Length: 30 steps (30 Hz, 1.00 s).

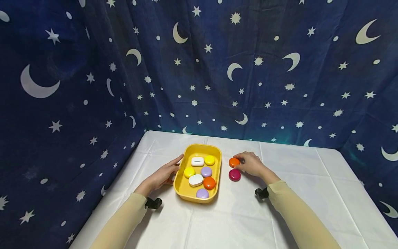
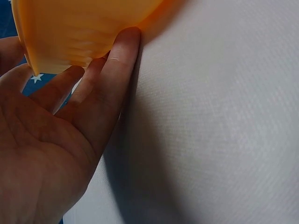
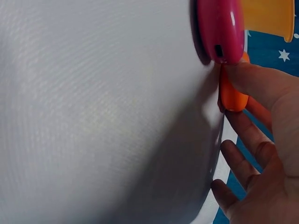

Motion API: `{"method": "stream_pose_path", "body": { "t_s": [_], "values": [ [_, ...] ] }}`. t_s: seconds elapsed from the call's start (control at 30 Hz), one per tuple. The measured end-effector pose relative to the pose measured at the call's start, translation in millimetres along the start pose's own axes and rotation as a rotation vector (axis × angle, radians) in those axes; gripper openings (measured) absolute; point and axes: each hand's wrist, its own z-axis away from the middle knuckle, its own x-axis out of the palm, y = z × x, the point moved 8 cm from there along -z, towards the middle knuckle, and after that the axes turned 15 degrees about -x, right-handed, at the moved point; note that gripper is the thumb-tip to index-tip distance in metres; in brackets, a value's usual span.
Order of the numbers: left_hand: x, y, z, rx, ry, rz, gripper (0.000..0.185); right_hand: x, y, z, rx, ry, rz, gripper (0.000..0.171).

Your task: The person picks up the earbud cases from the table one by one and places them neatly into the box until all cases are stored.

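A white-clothed worktop (image 1: 236, 221) stands before starry blue drapes. The right hand (image 1: 253, 164) pinches an orange case (image 1: 234, 162) near mid-worktop, just beside a magenta case (image 1: 234, 175). It looks light, rigid and smooth; best held by its edges. The left hand (image 1: 161, 176), fingers straight, rests against the yellow tray (image 1: 181, 192).

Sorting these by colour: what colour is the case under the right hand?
Orange case, clearest in the head view.
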Motion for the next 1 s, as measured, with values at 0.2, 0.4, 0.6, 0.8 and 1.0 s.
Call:
{"method": "stream_pose_path", "body": {
  "t_s": [0.2, 0.4, 0.6, 0.8, 1.0],
  "values": [
    [0.2, -0.9, -0.7, -0.002, 0.003, -0.011, 0.061, -9, -2, 2, -0.008, 0.043, 0.024, 0.052],
    [0.2, -0.5, 0.9, -0.001, -0.002, -0.01, 0.061, -30, -14, 5, -0.048, 0.108, -0.007, 0.052],
    [0.3, 0.7, 2.6, 0.002, -0.005, -0.016, 0.062, -47, -34, 3, -0.1, 0.15, -0.028, 0.052],
    [0.1, 0.7, 3.1, 0.0, -0.006, -0.014, 0.061, -52, -58, -2, -0.15, 0.152, -0.049, 0.053],
    [0.7, 1.5, 2.6, -0.001, -0.012, -0.011, 0.061, -45, -88, -10, -0.195, 0.106, -0.042, 0.052]
  ]
}}
